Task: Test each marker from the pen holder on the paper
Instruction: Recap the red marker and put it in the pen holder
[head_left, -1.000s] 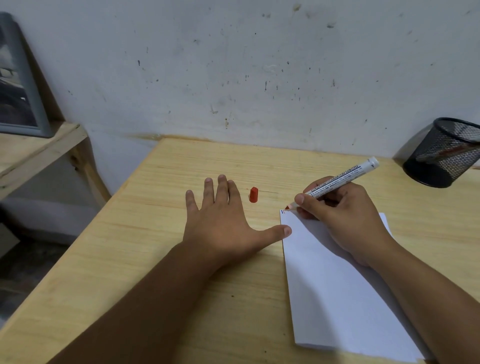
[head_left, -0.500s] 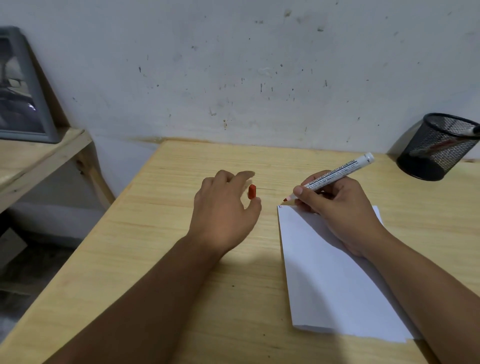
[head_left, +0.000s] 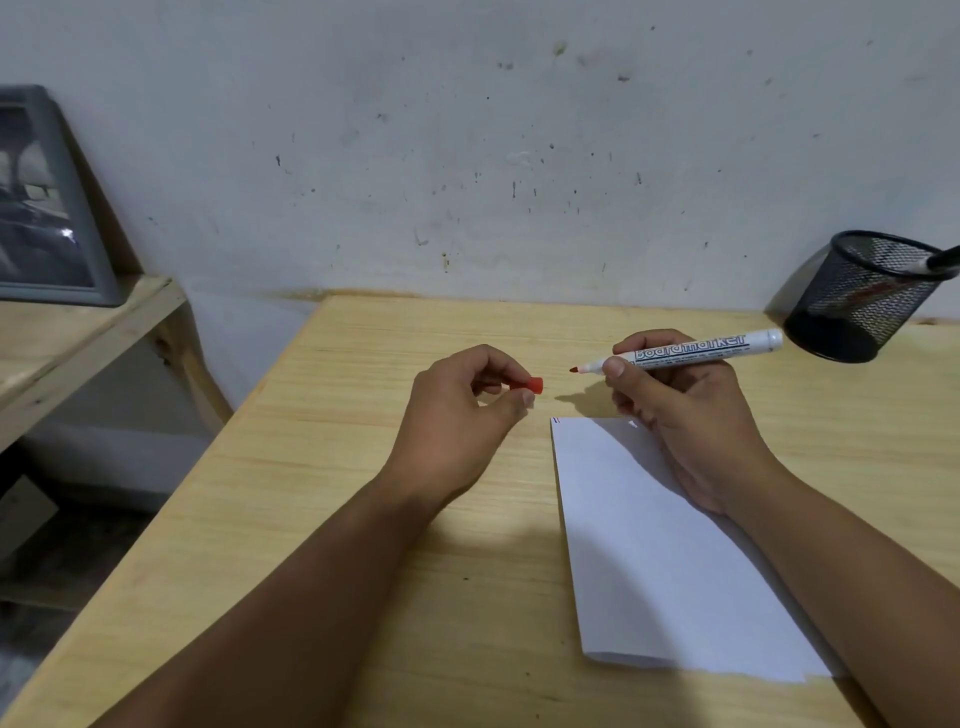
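Left hand now raised off the counter, grip closed on the red cap between thumb and fingertips; half a second back just reaching around it as it stood upright on the wood, a second back lying flat and spread with the cap beside the fingers. Cap now lifted and turned sideways, open end toward the marker.

Right hand wrapped around the marker, grip tight near the front of the barrel. Marker lifted clear of the paper; earlier tipped down with the nib at the sheet's far left corner, now nearly level, red nib pointing left at the cap, near it but apart. White barrel with dark lettering, blunt end toward the holder.

Small mark at the paper's far left corner, too small to read its colour surely. Paper flat on the counter, partly under the right wrist and forearm.

Black mesh holder at the far right of the counter by the wall, leaning in the wide-angle view, another marker sticking out of its rim at the frame edge. More of the holder in frame than a second back.

Grey picture frame on a wooden shelf at left.
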